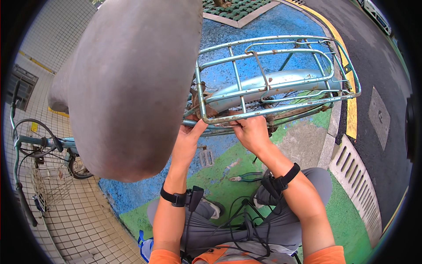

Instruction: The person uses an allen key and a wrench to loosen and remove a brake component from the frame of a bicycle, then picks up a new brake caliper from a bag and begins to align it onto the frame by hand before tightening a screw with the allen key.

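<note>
A pale blue, rust-spotted bicycle stands in front of me, its big grey saddle filling the upper left. Behind the saddle is the rear rack, above a silvery-blue mudguard. Both hands reach under the rack's near rail. My left hand is closed beside the rack's front corner, thumb up against the frame, its fingertips partly hidden. To its right, my right hand has curled fingers tucked beneath the rail. Whatever either hand pinches there is covered by fingers and tubes.
Pliers with green handles lie on the painted ground near my feet. A pedal sticks out below the frame. The handlebar and wire basket are at far left. A drain grate borders the road at right.
</note>
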